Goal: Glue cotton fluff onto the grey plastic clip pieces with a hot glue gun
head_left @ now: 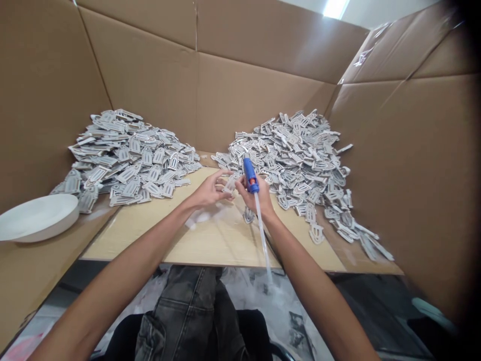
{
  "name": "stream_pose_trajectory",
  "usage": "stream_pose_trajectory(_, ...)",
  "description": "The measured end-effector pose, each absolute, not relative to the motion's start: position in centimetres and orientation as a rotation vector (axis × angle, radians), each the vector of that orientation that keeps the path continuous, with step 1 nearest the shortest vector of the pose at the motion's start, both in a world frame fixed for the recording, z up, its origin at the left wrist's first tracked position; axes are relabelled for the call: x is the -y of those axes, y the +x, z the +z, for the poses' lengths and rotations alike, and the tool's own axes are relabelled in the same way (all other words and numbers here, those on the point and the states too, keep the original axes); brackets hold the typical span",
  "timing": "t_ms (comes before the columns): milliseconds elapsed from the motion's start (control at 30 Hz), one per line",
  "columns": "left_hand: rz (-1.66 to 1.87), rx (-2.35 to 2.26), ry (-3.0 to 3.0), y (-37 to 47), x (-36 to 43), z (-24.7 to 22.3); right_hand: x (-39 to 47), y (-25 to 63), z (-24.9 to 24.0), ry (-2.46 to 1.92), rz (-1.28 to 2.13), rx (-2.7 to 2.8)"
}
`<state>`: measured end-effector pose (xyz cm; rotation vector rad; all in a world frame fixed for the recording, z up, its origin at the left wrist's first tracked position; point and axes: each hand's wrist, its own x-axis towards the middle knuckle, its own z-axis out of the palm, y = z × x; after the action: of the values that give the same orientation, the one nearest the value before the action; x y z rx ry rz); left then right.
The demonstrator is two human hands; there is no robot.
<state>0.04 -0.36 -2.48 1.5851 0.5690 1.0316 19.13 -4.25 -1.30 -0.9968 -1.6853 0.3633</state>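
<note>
My left hand [215, 189] pinches a small pale grey arched cutout piece [230, 183] between thumb and fingers, above the wooden board. My right hand [257, 194] is wrapped round a blue hot glue gun [249, 173], its nozzle pointing away from me. A long translucent glue stick [262, 235] runs out of the gun's back end towards my lap. The two hands are close together, the right thumb near the grey piece. Another cutout piece [248, 215] lies on the board just below my right hand.
A large heap of grey cutout pieces [131, 155] rises at the left, and another heap [296, 150] at the right spills towards the front edge. A white bowl [41, 218] stands far left. Cardboard walls [263, 85] enclose the board [150, 225]. White bits [197, 218] lie near my left wrist.
</note>
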Motion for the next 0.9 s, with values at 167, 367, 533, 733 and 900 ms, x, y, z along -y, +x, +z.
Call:
stream_pose_trajectory(167, 1.058, -0.577, 1.618, 0.1, 0.1, -2.7, 4.0, 19.2, -1.5, -1.037, 0.295, 1.709)
stream_pose_trajectory(367, 1.054, -0.597, 1.595, 0.3, 0.1, -2.9, 4.2, 18.8, -1.7, -1.136, 0.203, 1.725)
stream_pose_trajectory(533, 1.088, -0.648, 1.530, 0.7, -0.3, -3.3, 3.9, 18.6, -2.2, -1.182, 0.014, 1.690)
stream_pose_trajectory(733, 1.086, -0.676, 1.408, 0.9, 0.4, -2.7, 3.7, 18.3, -2.3, -1.118, 0.228, 1.648)
stream_pose_trajectory(900, 1.096, -0.774, 1.303, 1.0, 0.9, -1.8, 4.3, 18.2, -1.7, -1.041, 0.365, 1.671)
